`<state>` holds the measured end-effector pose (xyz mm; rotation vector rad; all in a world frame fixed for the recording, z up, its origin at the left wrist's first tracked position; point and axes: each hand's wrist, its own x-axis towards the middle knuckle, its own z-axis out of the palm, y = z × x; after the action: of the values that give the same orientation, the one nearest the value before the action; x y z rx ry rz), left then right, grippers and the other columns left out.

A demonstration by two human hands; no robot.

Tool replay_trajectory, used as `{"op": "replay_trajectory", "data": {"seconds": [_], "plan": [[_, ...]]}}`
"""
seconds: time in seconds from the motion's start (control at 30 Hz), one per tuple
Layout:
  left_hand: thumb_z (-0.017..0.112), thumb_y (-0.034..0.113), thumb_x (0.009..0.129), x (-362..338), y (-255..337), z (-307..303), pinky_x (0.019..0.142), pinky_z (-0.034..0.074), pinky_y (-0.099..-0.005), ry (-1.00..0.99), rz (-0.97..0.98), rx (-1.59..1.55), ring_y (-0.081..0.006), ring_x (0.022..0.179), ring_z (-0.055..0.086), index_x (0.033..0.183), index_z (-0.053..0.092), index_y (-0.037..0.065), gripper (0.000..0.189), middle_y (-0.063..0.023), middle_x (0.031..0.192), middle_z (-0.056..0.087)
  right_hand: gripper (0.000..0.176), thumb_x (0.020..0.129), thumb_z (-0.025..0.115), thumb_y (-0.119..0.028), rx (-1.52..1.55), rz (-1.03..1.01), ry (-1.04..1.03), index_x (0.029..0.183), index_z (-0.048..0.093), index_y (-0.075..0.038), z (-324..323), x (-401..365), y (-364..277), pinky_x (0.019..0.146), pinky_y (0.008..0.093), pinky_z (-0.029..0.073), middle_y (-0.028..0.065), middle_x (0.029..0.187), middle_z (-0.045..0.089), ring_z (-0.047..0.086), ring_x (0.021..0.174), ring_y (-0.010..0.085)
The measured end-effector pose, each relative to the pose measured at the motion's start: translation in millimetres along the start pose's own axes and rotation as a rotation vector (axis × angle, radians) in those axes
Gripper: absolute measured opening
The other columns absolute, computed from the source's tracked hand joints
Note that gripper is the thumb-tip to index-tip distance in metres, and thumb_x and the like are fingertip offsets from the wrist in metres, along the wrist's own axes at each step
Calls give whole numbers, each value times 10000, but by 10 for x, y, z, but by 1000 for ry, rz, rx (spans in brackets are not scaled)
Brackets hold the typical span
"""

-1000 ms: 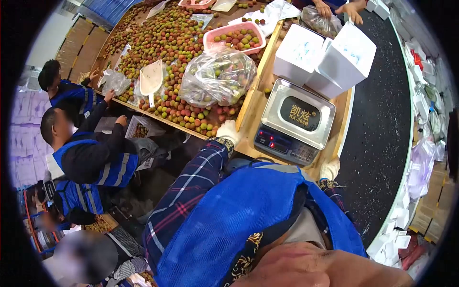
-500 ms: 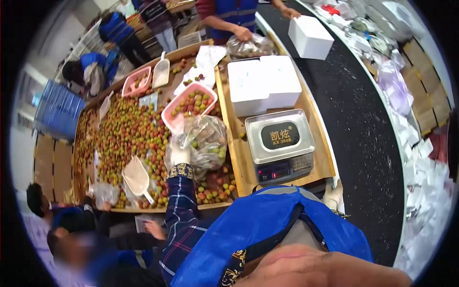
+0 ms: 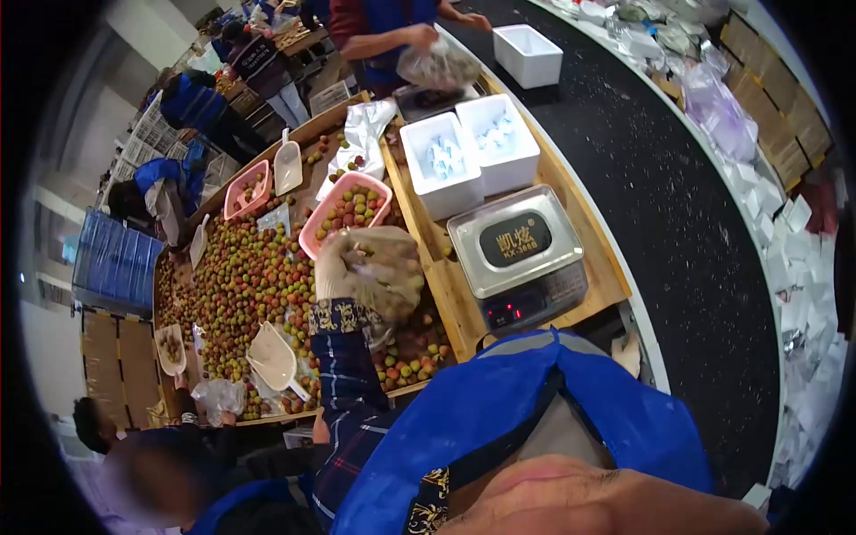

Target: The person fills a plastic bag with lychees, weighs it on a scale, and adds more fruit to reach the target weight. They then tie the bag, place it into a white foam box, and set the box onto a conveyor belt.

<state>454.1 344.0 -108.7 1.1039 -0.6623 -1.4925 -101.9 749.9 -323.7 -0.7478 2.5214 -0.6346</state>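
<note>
My left hand (image 3: 333,270), in a pale glove with a patterned cuff, is closed on a clear plastic bag (image 3: 390,276) of lychees. The bag hangs over the fruit bin, just in front of a pink basket (image 3: 309,239) that holds more lychees. Loose lychees (image 3: 259,285) cover the bin around it. On the right, a pale glove on my right hand (image 3: 627,353) shows beside my vest at the wooden edge; its fingers are mostly hidden. Between my hands stands a digital scale (image 3: 515,241) with a bare steel pan and lit red digits.
Two white foam boxes (image 3: 441,194) with ice packs stand behind the scale. A black conveyor (image 3: 660,223) runs along the right, carrying another foam box (image 3: 528,67). Across the bin, a co-worker (image 3: 379,40) handles a bag. Another person (image 3: 169,473) leans in at left. A scoop (image 3: 272,357) lies on the lychees.
My view has shifted. The bag in my left hand looks more gathered and blurred. Across from me, the co-worker lifts a bag, and their other hand is off the foam box.
</note>
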Motion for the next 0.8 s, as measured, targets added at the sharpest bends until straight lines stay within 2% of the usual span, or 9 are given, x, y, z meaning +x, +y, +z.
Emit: {"op": "replay_trajectory", "data": {"seconds": [0.07,0.13,0.2,0.27,0.37,0.53,0.67,0.73,0.8], "plan": [[663,135,1026,-571,378,778,699,581,-335,-111,131,113,-158,726,633,1150,696,21,172,-14,858,643,719,993,704,-289,180,-123,18,1598,428,-15,307,333,411,1168,462,461,292,1522,569,589,1394,402],[672,159,1026,-554,487,1113,690,583,-364,94,281,102,-137,726,608,1191,709,33,212,4,849,608,692,998,703,-286,131,-184,63,1566,454,23,197,353,200,1133,445,492,286,1468,615,636,1337,375],[673,149,1030,-513,710,1279,719,582,-381,-26,281,230,-131,737,602,1195,714,35,204,1,875,624,665,1001,701,-272,200,-126,-1,1548,474,31,-7,353,-18,1101,438,519,259,1421,654,670,1281,365],[680,155,1035,-737,845,1727,773,585,-376,30,362,200,-136,748,610,1156,709,17,185,-12,897,648,660,1001,702,-255,261,-100,7,1555,471,20,66,441,107,1086,431,530,242,1418,660,680,1269,350],[690,174,1038,-720,1066,2184,826,575,-379,-171,442,206,-138,707,577,1143,686,-23,223,-45,939,682,662,997,698,-221,340,-129,-4,1567,455,13,99,535,195,1065,420,540,243,1405,664,693,1246,337],[673,133,1039,-685,1009,2726,863,560,-370,-306,251,95,-137,669,563,1156,664,-35,205,-44,916,646,644,1010,676,-195,386,-130,7,1571,436,14,-82,576,210,1085,413,527,264,1414,651,686,1248,335],[684,115,1023,-557,423,2702,881,594,-417,-469,183,229,-275,889,687,1193,669,-35,228,-110,965,683,639,1019,665,-166,522,-84,42,1577,417,20,-287,576,2,1111,410,508,284,1433,631,662,1284,335],[691,109,1014,-492,-14,2848,929,595,-473,-383,-85,23,-293,896,685,1230,652,-29,260,-126,1025,687,635,1017,663,-146,553,-114,68,1577,418,26,-362,652,-166,1125,408,502,276,1445,625,652,1302,328],[694,123,1014,-427,-403,2919,942,585,-515,-510,-207,-29,-303,893,680,1241,648,-24,273,-132,1031,684,610,1035,646,-167,484,-218,67,1586,435,-11,-491,681,-449,1053,361,538,242,1429,647,693,1216,265]]}}
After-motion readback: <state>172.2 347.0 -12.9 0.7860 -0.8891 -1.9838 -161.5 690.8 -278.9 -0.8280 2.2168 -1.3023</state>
